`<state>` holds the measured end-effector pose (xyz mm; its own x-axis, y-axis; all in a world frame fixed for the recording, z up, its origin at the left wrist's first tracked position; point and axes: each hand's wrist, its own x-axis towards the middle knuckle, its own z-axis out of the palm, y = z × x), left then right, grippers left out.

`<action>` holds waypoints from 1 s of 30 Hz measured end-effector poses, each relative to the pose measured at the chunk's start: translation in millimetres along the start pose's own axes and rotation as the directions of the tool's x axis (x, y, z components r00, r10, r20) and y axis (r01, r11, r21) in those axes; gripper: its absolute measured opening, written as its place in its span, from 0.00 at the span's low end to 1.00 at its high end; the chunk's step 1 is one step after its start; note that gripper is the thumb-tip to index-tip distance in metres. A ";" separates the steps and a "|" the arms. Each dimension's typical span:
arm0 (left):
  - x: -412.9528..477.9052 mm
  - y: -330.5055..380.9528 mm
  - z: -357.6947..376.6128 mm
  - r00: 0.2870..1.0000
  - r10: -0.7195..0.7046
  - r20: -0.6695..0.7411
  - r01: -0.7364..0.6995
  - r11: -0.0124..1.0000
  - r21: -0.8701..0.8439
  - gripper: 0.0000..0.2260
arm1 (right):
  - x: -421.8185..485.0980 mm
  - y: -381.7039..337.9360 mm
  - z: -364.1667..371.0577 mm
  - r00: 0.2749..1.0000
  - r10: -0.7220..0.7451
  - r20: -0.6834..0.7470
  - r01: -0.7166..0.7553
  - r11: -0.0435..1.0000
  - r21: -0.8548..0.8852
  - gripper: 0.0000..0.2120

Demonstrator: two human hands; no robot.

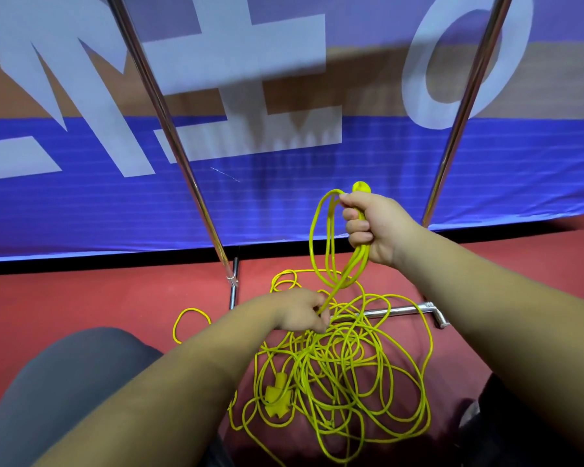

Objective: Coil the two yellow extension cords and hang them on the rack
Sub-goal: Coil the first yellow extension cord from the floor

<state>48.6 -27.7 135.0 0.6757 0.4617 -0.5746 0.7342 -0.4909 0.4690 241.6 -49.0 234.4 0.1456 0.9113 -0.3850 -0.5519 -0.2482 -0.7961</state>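
The right grip, raised at centre right, is fisted round several loops of yellow extension cord; the loops hang lengthwise top to bottom, plug end pointing up. The left grip, lower at centre, pinches one strand. The remaining tangle sprawls on the red floor, across the rack base bar

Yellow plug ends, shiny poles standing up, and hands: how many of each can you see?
Yellow plastic plug ends: 2
Shiny upright metal poles: 2
Bare hands: 2, left hand and right hand, both holding yellow extension cord
Total: 6
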 end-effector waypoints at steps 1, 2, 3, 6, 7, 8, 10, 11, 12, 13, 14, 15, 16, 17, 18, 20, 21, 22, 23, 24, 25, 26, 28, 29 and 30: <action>2.6 -5.0 6.9 1.000 -0.014 0.020 0.012 0.998 0.066 0.07 | -1.8 -3.2 0.1 1.000 0.002 0.016 -0.002 1.000 0.004 0.08; 4.4 -9.8 13.3 0.999 -0.029 0.038 0.024 0.992 0.121 0.08 | -3.0 -6.0 -0.4 1.000 0.004 0.030 -0.005 1.000 0.013 0.08; 6.0 -14.8 18.6 0.997 -0.048 0.054 0.038 0.985 0.167 0.09 | -3.2 -8.1 -1.2 0.999 0.006 0.039 -0.006 1.000 0.016 0.10; 10.9 -28.2 25.5 0.992 -0.106 0.061 0.093 0.978 0.187 0.12 | -3.7 -12.9 -4.3 0.999 -0.013 0.041 0.013 1.000 -0.007 0.12; 12.3 -30.4 24.5 0.993 -0.109 0.042 0.101 0.981 0.167 0.11 | -3.8 -14.9 -5.5 0.999 -0.018 0.040 0.018 1.000 -0.006 0.11; 13.8 -31.6 21.5 0.993 -0.115 0.013 0.112 0.983 0.149 0.09 | -3.9 -17.3 -7.2 0.999 -0.022 0.039 0.022 1.000 -0.001 0.11; 15.0 -31.9 11.0 0.990 -0.121 -0.072 0.128 0.985 0.112 0.08 | -5.4 -23.6 -10.3 0.999 -0.030 0.041 0.030 1.000 0.000 0.09; 14.9 -31.9 3.8 0.986 -0.126 -0.113 0.136 0.987 0.086 0.09 | -6.8 -27.4 -11.6 0.998 -0.035 0.046 0.036 0.999 -0.010 0.08; 14.6 -32.2 -4.8 0.978 -0.133 -0.158 0.139 0.990 0.030 0.11 | -8.2 -31.2 -12.9 0.998 -0.042 0.055 0.044 0.999 -0.031 0.07; 13.6 -33.3 -14.6 0.966 -0.140 -0.215 0.135 0.990 -0.035 0.12 | -8.8 -33.7 -14.3 0.997 -0.052 0.065 0.056 0.996 -0.062 0.07; 11.5 -33.8 -25.8 0.949 -0.151 -0.276 0.129 0.987 -0.098 0.13 | -10.0 -35.5 -15.3 0.995 -0.065 0.077 0.073 0.992 -0.107 0.06; 8.0 -32.9 -37.7 0.927 -0.162 -0.337 0.116 0.982 -0.152 0.13 | -9.7 -36.1 -16.9 0.993 -0.078 0.087 0.091 0.983 -0.159 0.06; 4.2 -30.7 -49.3 0.903 -0.179 -0.390 0.101 0.972 -0.214 0.12 | -8.6 -35.7 -18.4 0.991 -0.090 0.097 0.109 0.971 -0.213 0.06; 0.0 -26.8 -60.8 0.875 -0.205 -0.438 0.084 0.957 -0.279 0.11 | -8.7 -34.9 -18.9 0.989 -0.100 0.108 0.126 0.956 -0.266 0.07; -3.5 -23.3 -71.8 0.845 -0.234 -0.481 0.066 0.938 -0.341 0.11 | -9.4 -33.5 -18.7 0.987 -0.113 0.110 0.143 0.936 -0.320 0.08; -9.3 -13.5 -91.1 0.797 -0.313 -0.516 0.001 0.856 -0.517 0.11 | -10.6 -29.8 -17.7 0.987 -0.128 0.101 0.159 0.889 -0.429 0.10; -12.4 -7.6 -99.2 0.784 -0.356 -0.510 -0.044 0.786 -0.616 0.12 | -11.1 -27.3 -17.1 0.987 -0.128 0.094 0.158 0.865 -0.476 0.12; -15.0 -1.4 -106.5 0.771 -0.397 -0.497 -0.086 0.710 -0.699 0.12 | -11.0 -24.3 -16.6 0.988 -0.123 0.095 0.154 0.845 -0.512 0.13; -18.8 5.8 -113.8 0.760 -0.440 -0.478 -0.123 0.626 -0.770 0.11 | -11.5 -21.5 -15.7 0.988 -0.114 0.105 0.153 0.828 -0.539 0.13; -23.1 12.8 -121.0 0.755 -0.473 -0.455 -0.165 0.533 -0.830 0.10 | -10.8 -18.0 -15.3 0.988 -0.107 0.113 0.153 0.812 -0.563 0.13; -26.7 17.6 -127.8 0.756 -0.494 -0.429 -0.206 0.443 -0.873 0.08 | -9.2 -13.9 -15.4 0.988 -0.102 0.117 0.152 0.798 -0.583 0.13; -30.4 22.0 -133.1 0.769 -0.501 -0.398 -0.240 0.351 -0.905 0.06 | -9.0 -9.8 -14.6 0.987 -0.099 0.125 0.154 0.789 -0.594 0.12; -35.4 25.7 -138.1 0.810 -0.493 -0.318 -0.257 0.188 -0.948 0.04 | -8.6 0.9 -11.9 0.985 -0.099 0.139 0.163 0.789 -0.592 0.10; -36.2 25.3 -137.7 0.829 -0.485 -0.279 -0.243 0.138 -0.960 0.04 | -8.6 6.6 -10.2 0.985 -0.097 0.145 0.165 0.791 -0.589 0.10; -37.2 26.2 -135.8 0.843 -0.478 -0.247 -0.226 0.102 -0.969 0.05 | -8.3 12.2 -9.0 0.985 -0.092 0.145 0.161 0.790 -0.591 0.10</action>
<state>51.5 42.5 259.7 0.2343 0.8064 -0.5430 -0.0143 0.5614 0.8274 241.1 -62.6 223.7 0.0751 0.9683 -0.2383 0.0727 -0.2437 -0.9671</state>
